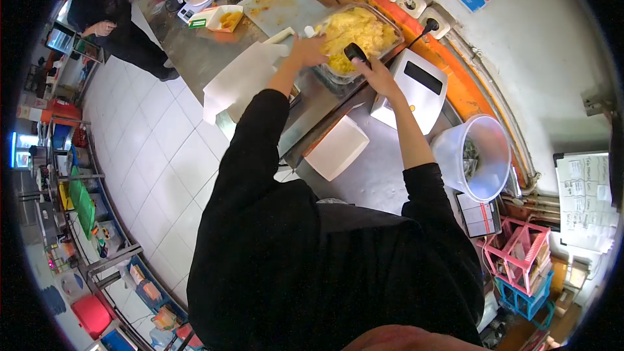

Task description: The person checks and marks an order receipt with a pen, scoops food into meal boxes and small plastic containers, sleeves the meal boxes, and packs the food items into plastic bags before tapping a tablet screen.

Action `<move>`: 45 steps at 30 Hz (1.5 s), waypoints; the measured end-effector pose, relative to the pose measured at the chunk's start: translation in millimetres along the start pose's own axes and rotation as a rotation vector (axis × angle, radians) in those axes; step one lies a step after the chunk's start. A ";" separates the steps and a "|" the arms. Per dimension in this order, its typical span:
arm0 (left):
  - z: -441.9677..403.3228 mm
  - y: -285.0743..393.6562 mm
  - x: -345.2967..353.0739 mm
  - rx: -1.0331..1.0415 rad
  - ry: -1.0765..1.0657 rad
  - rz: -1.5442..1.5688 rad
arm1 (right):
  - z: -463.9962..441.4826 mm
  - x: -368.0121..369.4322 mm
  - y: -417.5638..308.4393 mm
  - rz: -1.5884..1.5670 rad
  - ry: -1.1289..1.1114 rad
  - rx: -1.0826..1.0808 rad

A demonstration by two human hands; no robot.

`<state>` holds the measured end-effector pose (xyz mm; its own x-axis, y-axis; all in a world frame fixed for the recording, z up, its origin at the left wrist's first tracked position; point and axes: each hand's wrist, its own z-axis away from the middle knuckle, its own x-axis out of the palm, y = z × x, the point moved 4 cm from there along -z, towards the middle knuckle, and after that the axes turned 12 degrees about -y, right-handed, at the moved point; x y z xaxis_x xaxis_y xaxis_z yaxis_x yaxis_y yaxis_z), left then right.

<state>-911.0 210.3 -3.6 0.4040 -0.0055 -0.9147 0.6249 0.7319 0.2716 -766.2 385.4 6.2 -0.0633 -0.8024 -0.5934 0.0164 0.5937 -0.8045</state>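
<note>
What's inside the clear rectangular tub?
A heap of yellow food in the clear rectangular tub. The right hand holds a black object above part of it. The food covers the tub's floor; whatever lies beneath can't be seen.

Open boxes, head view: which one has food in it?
The box beside the kitchen scale: orange-yellow food sits inside. The other box, near the white appliance, shows only a bare white interior.

The right fingers hold a smooth, plastic-looking handle; beside them, a glossy clear-plastic tub carries rough, crumbly food. Near the left fingers, matt paper overlaps the metal desk.
</note>
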 end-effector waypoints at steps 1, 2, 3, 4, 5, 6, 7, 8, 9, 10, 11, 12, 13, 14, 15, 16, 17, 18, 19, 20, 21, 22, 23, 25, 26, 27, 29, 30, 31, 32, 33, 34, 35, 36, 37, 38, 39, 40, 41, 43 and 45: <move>4.6 1.5 1.0 -0.010 0.042 0.056 | -2.5 -6.7 2.1 0.003 0.017 0.024; 9.0 2.1 1.7 -0.022 0.086 0.111 | -4.4 -11.2 4.0 0.006 0.035 0.045; 14.8 4.6 3.5 -0.030 0.135 0.144 | -3.2 -12.3 -2.0 0.036 -0.086 0.121; 21.4 8.1 6.6 -0.036 0.184 0.178 | -0.1 -16.0 -7.8 0.066 -0.206 0.199; 25.9 11.2 7.2 -0.042 0.234 0.211 | 4.0 -19.4 -16.9 0.096 -0.325 0.277; 28.3 13.0 7.7 -0.070 0.242 0.240 | 7.2 -21.0 -27.6 0.107 -0.376 0.313; 30.6 14.4 7.8 -0.098 0.249 0.269 | 10.0 -19.7 -38.7 0.117 -0.428 0.349; 32.3 15.0 6.8 -0.126 0.256 0.299 | 12.1 -17.2 -43.7 0.127 -0.481 0.385; 33.2 15.6 4.7 -0.150 0.267 0.301 | 8.8 -17.0 -41.0 0.295 -0.366 0.267; 33.7 15.6 1.6 -0.174 0.277 0.303 | 4.9 -12.6 -33.5 0.461 -0.249 0.146; 32.8 14.2 1.3 -0.198 0.288 0.304 | 6.1 -11.6 -41.9 0.623 -0.130 0.023; 32.4 12.4 1.0 -0.156 0.282 0.354 | 7.2 -7.8 -42.1 0.660 -0.152 0.057; 32.4 8.1 -0.7 -0.113 0.278 0.403 | 7.4 -1.2 -43.0 0.698 -0.172 0.091; 31.2 5.0 -1.3 -0.071 0.276 0.452 | 8.4 4.3 -50.6 0.736 -0.192 0.122; 31.1 4.3 -1.8 -0.061 0.290 0.441 | 9.9 10.0 -57.1 0.722 -0.214 0.153; 31.0 3.7 -1.9 -0.051 0.304 0.430 | 11.7 16.2 -63.4 0.708 -0.236 0.183; 30.9 3.4 -2.5 -0.042 0.317 0.418 | 13.1 20.3 -66.1 0.693 -0.258 0.213; 30.2 2.5 -1.8 -0.057 0.299 0.387 | 13.9 23.6 -61.6 0.635 -0.189 0.206; 29.4 0.7 -1.2 -0.073 0.280 0.357 | 14.7 27.4 -55.6 0.612 -0.170 0.210; 28.5 -2.8 -1.6 -0.092 0.262 0.325 | 14.2 30.9 -50.5 0.589 -0.153 0.212; 14.2 -14.7 7.7 -0.095 0.283 0.292 | 12.6 32.1 -49.8 0.566 -0.136 0.212; -0.4 -25.6 18.5 -0.098 0.300 0.259 | 11.1 33.1 -49.2 0.590 -0.139 0.192; -0.5 -27.8 19.4 -0.098 0.313 0.227 | 11.0 33.3 -49.9 0.613 -0.142 0.177; 4.5 -43.3 26.6 -0.114 0.231 0.308 | 10.7 33.3 -49.4 0.676 -0.164 0.161; 9.1 -45.9 23.1 -0.122 0.194 0.347 | 8.2 32.5 -51.1 0.715 -0.180 0.158; 11.8 -42.7 20.9 -0.101 0.187 0.347 | 6.1 34.7 -50.8 0.751 -0.200 0.155; 20.4 -32.3 21.2 -0.064 0.167 0.347 | -1.8 48.9 -36.6 0.765 -0.217 0.165; 26.5 -25.3 15.5 -0.064 0.170 0.335 | -8.9 50.8 -34.9 0.777 -0.222 0.166; 35.1 -16.5 13.9 -0.063 0.168 0.324 | -11.6 50.9 -30.2 0.717 -0.268 0.166; 39.5 -10.7 12.9 -0.060 0.169 0.313 | -15.2 44.5 -33.5 0.658 -0.308 0.164; 39.3 -9.9 14.0 -0.061 0.169 0.305 | -21.4 39.4 -32.7 0.599 -0.346 0.160; 39.3 -9.5 14.9 -0.062 0.170 0.297 | -33.2 39.8 -20.8 0.581 -0.422 0.148; 39.3 -8.9 15.6 -0.063 0.171 0.289 | -47.8 41.3 -1.6 0.562 -0.499 0.134; 39.4 -8.3 16.7 -0.072 0.171 0.290 | -51.3 40.5 -0.1 0.543 -0.576 0.119; 39.2 -8.3 16.7 -0.081 0.175 0.290 | -51.4 36.2 3.2 0.523 -0.626 0.139; 38.8 -9.2 17.0 -0.092 0.180 0.291 | -46.2 26.2 -12.1 0.505 -0.678 0.158; 38.8 -9.8 15.7 -0.084 0.216 0.282 | -44.0 19.2 -21.7 0.488 -0.729 0.174; 39.7 -9.1 16.9 -0.076 0.248 0.273 | -56.9 22.7 14.1 0.445 -0.709 0.131; 40.3 -8.2 18.8 -0.066 0.279 0.264 | -52.2 18.2 9.5 0.328 -0.739 0.256; 39.6 -10.0 22.2 -0.085 0.273 0.265 | -38.5 2.8 -11.9 0.088 -0.780 0.502; 42.1 -8.3 20.8 -0.105 0.256 0.274 | -35.4 5.2 -5.9 -0.176 -0.687 0.625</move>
<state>-879.7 175.4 -12.3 0.3584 0.3601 -0.8613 0.4401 0.7485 0.4960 -802.0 379.9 8.8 0.4826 -0.8558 -0.1865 0.6070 0.4803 -0.6332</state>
